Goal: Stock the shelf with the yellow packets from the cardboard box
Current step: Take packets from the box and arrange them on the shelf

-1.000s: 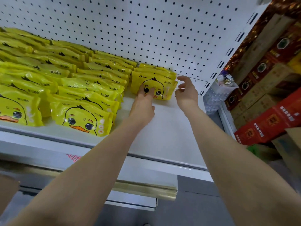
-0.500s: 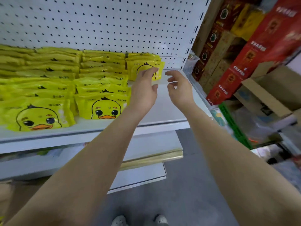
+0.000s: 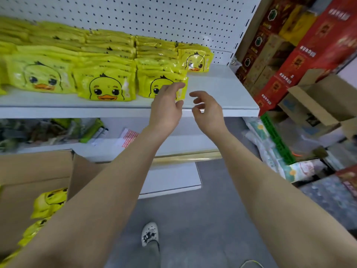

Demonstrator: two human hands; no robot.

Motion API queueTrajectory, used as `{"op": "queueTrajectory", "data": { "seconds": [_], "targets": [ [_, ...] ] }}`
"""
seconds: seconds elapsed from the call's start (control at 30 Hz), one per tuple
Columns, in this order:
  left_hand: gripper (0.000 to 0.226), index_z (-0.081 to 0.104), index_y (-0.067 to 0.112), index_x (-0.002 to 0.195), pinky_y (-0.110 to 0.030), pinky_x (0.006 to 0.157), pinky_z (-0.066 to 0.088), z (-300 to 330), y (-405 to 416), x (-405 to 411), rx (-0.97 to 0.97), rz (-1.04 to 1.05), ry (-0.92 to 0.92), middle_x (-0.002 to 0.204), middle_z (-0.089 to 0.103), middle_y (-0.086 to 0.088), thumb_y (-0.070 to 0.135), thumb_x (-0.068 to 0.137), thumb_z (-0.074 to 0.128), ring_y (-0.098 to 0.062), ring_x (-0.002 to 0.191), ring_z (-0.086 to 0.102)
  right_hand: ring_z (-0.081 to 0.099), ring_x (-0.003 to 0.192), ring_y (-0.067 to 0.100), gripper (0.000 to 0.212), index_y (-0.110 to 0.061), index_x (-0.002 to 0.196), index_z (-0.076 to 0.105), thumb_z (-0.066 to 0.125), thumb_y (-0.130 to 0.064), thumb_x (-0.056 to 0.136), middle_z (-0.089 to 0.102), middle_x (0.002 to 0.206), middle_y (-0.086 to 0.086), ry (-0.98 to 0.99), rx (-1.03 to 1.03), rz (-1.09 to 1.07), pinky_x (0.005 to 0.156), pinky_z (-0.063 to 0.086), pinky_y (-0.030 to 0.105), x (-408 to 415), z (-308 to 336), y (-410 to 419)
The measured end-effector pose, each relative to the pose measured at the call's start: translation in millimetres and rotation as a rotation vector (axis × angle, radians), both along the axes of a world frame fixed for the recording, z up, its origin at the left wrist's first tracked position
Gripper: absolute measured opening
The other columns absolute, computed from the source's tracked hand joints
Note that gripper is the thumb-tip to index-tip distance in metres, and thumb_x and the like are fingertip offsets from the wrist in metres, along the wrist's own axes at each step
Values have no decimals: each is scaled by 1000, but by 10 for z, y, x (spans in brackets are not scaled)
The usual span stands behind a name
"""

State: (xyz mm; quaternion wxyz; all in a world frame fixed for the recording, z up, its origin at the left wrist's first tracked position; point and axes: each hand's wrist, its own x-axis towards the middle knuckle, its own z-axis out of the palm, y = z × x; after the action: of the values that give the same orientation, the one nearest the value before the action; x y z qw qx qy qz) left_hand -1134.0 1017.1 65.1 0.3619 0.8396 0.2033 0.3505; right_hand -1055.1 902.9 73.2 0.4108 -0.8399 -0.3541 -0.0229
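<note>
While both your hands hang empty in front of the shelf (image 3: 222,89), the next packets wait low and to the left of it, in the cardboard box (image 3: 34,171) that sits below the shelf's left half. You can see yellow packets in the box (image 3: 51,202) peeping out beside your left forearm, heaped loosely; their long axis is hard to read from here, since the arm hides most of them. Up on the shelf, the stocked rows of packets (image 3: 104,86) fill its left and middle, lying flat with their duck faces up and their long sides running along the shelf edge. Your left hand (image 3: 166,105) hovers at the shelf's front lip, fingers relaxed and apart, just before the rightmost front packet (image 3: 154,86); whether the fingertips touch it is not clear. Your right hand (image 3: 207,111) hangs just beside the left, also at the lip, fingers loosely curled and holding nothing. Behind it, at the shelf's back right, one short stack (image 3: 195,59) stands alone, with bare shelf in front.

Your left hand seems the nearer one to the box, so the reach probably goes down and left from the shelf. The raised box flap (image 3: 77,175) stands between arm and packets and could snag your forearm. To the right of the shelf stand red cartons (image 3: 289,64) and open boxes (image 3: 318,97), well apart from your path.
</note>
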Motion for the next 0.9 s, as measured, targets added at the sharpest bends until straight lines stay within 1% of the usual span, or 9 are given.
{"op": "queueTrajectory", "data": {
  "seconds": [0.3, 0.57, 0.67, 0.73, 0.77, 0.8, 0.83, 0.87, 0.9],
  "targets": [
    [48, 53, 23, 131, -40, 93, 48, -329, 259, -1779, -36, 116, 112, 127, 55, -6, 7, 87, 58, -22, 111, 57, 61, 86, 15, 44, -22, 119, 61, 53, 1, 83, 62, 107, 0, 93, 10, 167, 81, 49, 25, -1607, -293, 400],
    [50, 54, 19, 130, -37, 92, 48, -714, 1065, -3175, -111, 260, 195, 126, 55, -6, 2, 83, 54, -23, 113, 55, 61, 82, 14, 42, -17, 119, 62, 55, 1, 81, 63, 105, 5, 140, -32, 358, 81, 52, 36, -2831, -759, 1313],
    [53, 53, 23, 129, -39, 91, 48, -949, 1452, -3608, -135, 277, 295, 126, 58, -2, 2, 82, 56, -24, 110, 57, 60, 90, 16, 47, -24, 117, 62, 48, 0, 80, 63, 103, -2, 160, -87, 375, 82, 51, 35, -3200, -1023, 1706],
    [53, 54, 24, 128, -40, 88, 49, -1100, 1667, -3872, -147, 291, 364, 126, 59, -2, 1, 80, 56, -26, 106, 59, 58, 98, 15, 48, -38, 117, 58, 45, -9, 80, 59, 101, -15, 169, -156, 373, 88, 49, 35, -3446, -1191, 1919],
    [53, 56, 24, 127, -40, 88, 50, -1171, 1760, -3985, -143, 289, 387, 126, 59, -3, 1, 80, 55, -26, 105, 60, 57, 102, 13, 47, -40, 117, 56, 43, -13, 81, 59, 102, -20, 154, -193, 371, 94, 46, 31, -3535, -1296, 2011],
    [53, 57, 23, 127, -39, 88, 50, -1240, 1843, -4077, -140, 270, 406, 125, 58, -4, 0, 79, 56, -26, 105, 60, 57, 105, 10, 48, -39, 118, 56, 44, -10, 82, 61, 106, -18, 156, -226, 366, 101, 39, 21, -3599, -1391, 2089],
    [52, 58, 21, 126, -39, 88, 49, -1311, 1908, -4155, -143, 245, 422, 124, 58, -6, -1, 79, 57, -26, 104, 61, 57, 107, 10, 50, -32, 121, 58, 47, -4, 82, 63, 113, -12, 196, -247, 365, 102, 33, 11, -3653, -1484, 2150],
    [51, 58, 20, 126, -38, 89, 49, -1388, 1970, -4219, -149, 223, 446, 122, 58, -7, -1, 79, 58, -27, 103, 61, 57, 110, 13, 51, -24, 123, 59, 50, 3, 81, 63, 119, -4, 240, -271, 353, 100, 33, 9, -3696, -1562, 2203],
    [50, 58, 21, 126, -37, 89, 48, -1452, 2023, -4271, -156, 206, 485, 122, 58, -8, 0, 81, 59, -27, 101, 62, 57, 112, 19, 50, -18, 124, 60, 52, 6, 80, 62, 121, 2, 268, -293, 338, 97, 38, 15, -3726, -1622, 2252]
  ]
}}
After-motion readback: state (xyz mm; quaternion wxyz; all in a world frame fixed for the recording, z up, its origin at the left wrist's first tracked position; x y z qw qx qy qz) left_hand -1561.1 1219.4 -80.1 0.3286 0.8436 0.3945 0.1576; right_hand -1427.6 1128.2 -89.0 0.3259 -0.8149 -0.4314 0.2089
